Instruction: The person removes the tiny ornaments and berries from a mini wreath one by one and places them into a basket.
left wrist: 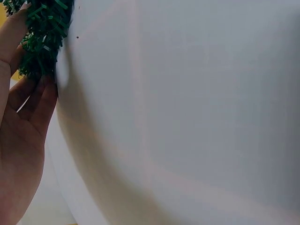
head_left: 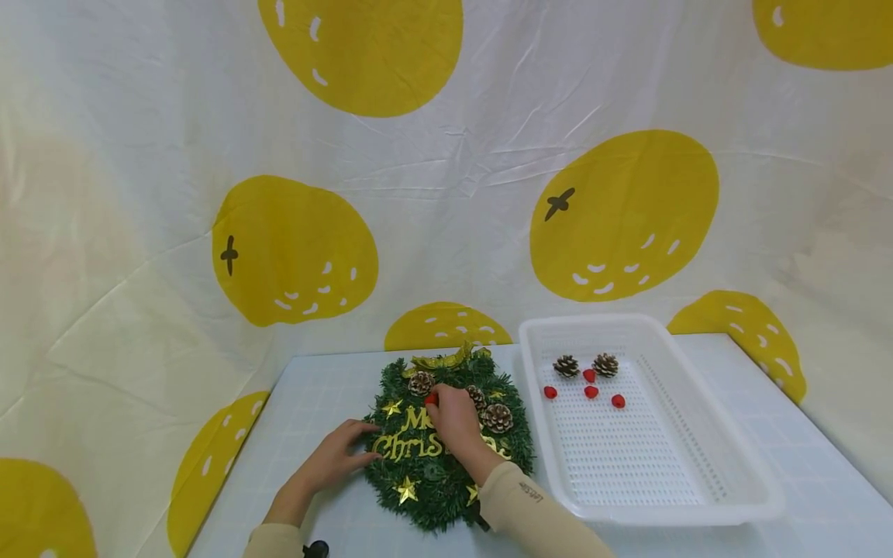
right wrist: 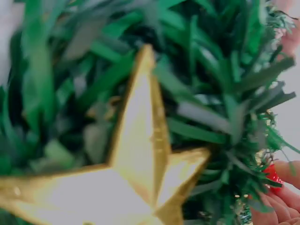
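Observation:
A green Christmas wreath (head_left: 432,496) lies on the table, with gold "Merry Christmas" lettering (head_left: 408,446), gold stars (head_left: 406,490), a gold bow (head_left: 446,360) and pine cones (head_left: 498,418). My left hand (head_left: 340,456) holds its left edge; in the left wrist view, greenery (left wrist: 44,37) sits between the thumb and fingers (left wrist: 44,101). Over the upper middle, my right hand (head_left: 456,422) pinches a small red berry (head_left: 432,399) beside a pine cone (head_left: 421,383). The right wrist view shows this red berry (right wrist: 273,176) with pale dots, close against the greenery. A gold star (right wrist: 145,187) fills its foreground.
Right of the wreath stands a white plastic basket (head_left: 725,434). Inside are two pine cones (head_left: 605,365) and several red berries (head_left: 618,401). A fruit-printed cloth (head_left: 446,217) hangs behind the table (head_left: 314,387). A small black object (head_left: 317,549) shows by the left sleeve.

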A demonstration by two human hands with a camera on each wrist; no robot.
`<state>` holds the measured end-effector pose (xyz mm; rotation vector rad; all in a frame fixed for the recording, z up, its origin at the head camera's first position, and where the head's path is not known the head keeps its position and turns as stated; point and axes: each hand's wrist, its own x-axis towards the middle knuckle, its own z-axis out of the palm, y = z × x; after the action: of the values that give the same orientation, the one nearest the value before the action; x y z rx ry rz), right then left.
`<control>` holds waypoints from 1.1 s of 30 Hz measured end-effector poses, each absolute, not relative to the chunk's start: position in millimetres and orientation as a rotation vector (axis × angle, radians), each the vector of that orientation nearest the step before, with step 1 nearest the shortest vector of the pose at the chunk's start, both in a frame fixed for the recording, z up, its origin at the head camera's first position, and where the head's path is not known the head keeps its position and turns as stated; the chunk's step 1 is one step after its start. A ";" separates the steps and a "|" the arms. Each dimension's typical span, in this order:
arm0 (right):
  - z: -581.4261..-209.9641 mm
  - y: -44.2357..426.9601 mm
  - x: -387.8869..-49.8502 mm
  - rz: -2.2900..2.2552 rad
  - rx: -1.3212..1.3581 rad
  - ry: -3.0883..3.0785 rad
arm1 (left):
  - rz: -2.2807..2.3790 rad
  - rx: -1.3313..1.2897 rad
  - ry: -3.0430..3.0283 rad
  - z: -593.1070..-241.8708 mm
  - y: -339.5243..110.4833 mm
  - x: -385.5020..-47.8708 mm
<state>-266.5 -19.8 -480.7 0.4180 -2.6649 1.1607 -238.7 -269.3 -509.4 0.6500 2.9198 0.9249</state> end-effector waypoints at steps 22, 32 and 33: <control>-438.2 -6.0 -267.1 1.358 0.412 -2.566 | 0.933 0.664 2.921 -509.0 -268.6 -240.1; -415.3 7.8 -273.9 1.453 0.432 -2.488 | 0.916 0.643 2.934 -509.6 -269.3 -239.2; -413.4 9.3 -274.8 1.455 0.428 -2.487 | 0.921 0.644 2.932 -509.4 -269.2 -239.0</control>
<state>-274.8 9.3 -413.4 0.4277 -2.4869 1.4550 -239.0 -269.2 -509.4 0.6436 2.9315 0.9209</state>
